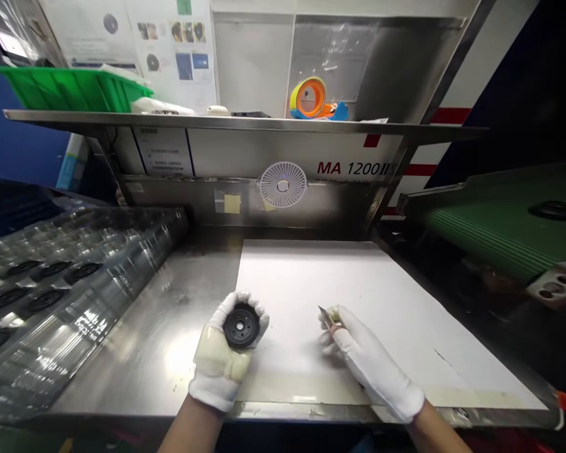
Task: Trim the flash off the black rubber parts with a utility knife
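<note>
My left hand (224,358), in a white glove with a yellowish palm, is closed round a round black plastic wheel-like part (240,324). The part has a centre hole and a ring of small holes, and its flat face is turned up toward me. To the right, my gloved right hand (358,352) grips a small knife (327,318), its pointed metal blade angled up and to the left. Most of the knife's handle is hidden by the fingers. Both hands are above the white sheet (302,277) on the steel table (170,302), apart from each other.
On the left, a clear plastic tray (108,289) holds several black round parts. At right a green conveyor (490,220) carries another black part (559,211). A shelf (245,124) crosses the back with a green bin (70,90) and tape roll (311,97); below hangs a fan (283,185).
</note>
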The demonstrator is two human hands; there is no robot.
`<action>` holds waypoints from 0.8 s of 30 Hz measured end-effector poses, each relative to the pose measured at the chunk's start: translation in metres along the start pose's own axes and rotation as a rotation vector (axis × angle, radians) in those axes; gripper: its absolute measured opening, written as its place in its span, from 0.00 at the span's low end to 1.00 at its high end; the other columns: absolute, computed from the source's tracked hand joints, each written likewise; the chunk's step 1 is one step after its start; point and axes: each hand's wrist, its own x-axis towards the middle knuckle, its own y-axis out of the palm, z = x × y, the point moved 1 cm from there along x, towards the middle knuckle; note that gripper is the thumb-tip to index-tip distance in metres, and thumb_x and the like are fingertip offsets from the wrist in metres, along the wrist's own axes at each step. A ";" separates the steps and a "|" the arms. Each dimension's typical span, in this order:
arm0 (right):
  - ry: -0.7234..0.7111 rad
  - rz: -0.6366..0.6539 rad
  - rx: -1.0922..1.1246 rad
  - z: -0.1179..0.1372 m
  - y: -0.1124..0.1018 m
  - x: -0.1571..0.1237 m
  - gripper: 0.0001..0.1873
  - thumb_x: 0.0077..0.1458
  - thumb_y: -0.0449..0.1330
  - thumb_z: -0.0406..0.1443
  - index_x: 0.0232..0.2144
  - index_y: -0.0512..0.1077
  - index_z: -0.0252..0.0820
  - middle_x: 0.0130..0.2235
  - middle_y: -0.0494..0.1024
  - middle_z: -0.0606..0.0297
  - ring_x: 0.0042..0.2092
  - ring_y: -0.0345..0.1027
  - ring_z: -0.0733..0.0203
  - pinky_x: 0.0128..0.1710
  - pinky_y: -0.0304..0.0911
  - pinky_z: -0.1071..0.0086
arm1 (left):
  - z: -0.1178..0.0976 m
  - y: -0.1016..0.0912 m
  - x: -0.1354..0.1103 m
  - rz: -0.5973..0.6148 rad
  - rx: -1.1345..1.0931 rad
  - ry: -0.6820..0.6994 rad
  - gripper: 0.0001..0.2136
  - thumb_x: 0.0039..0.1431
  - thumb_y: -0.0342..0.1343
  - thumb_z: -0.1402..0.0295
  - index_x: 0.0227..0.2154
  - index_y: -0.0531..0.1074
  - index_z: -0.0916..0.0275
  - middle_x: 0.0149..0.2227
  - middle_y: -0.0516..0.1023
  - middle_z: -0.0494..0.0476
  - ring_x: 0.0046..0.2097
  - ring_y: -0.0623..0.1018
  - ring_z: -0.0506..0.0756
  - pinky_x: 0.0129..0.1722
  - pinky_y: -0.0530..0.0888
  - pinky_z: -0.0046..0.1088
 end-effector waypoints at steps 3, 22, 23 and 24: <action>-0.115 0.067 0.068 0.023 0.027 -0.016 0.13 0.67 0.42 0.41 0.45 0.62 0.45 0.34 0.72 0.67 0.32 0.66 0.63 0.34 0.62 0.69 | 0.007 -0.002 0.000 -0.017 0.007 0.045 0.04 0.54 0.57 0.76 0.33 0.74 0.68 0.35 0.75 0.58 0.38 0.77 0.55 0.40 0.77 0.35; -0.225 -0.102 -0.532 0.043 0.080 -0.014 0.12 0.66 0.47 0.38 0.30 0.63 0.46 0.28 0.71 0.72 0.27 0.61 0.64 0.28 0.47 0.68 | 0.032 0.005 -0.007 -0.014 0.028 0.212 0.03 0.55 0.57 0.74 0.33 0.73 0.66 0.30 0.70 0.53 0.33 0.73 0.49 0.38 0.76 0.28; -0.221 -0.105 -0.538 0.043 0.081 -0.015 0.12 0.66 0.47 0.38 0.30 0.63 0.46 0.28 0.71 0.72 0.27 0.61 0.63 0.28 0.47 0.68 | 0.032 0.005 -0.007 -0.010 0.024 0.217 0.03 0.55 0.57 0.74 0.32 0.73 0.66 0.30 0.69 0.52 0.33 0.73 0.49 0.38 0.76 0.28; -0.216 -0.109 -0.539 0.043 0.083 -0.016 0.11 0.66 0.47 0.38 0.30 0.63 0.46 0.28 0.71 0.72 0.28 0.61 0.63 0.29 0.47 0.67 | 0.033 0.004 -0.007 -0.008 0.024 0.224 0.03 0.54 0.58 0.74 0.32 0.73 0.65 0.30 0.69 0.52 0.33 0.73 0.49 0.38 0.76 0.29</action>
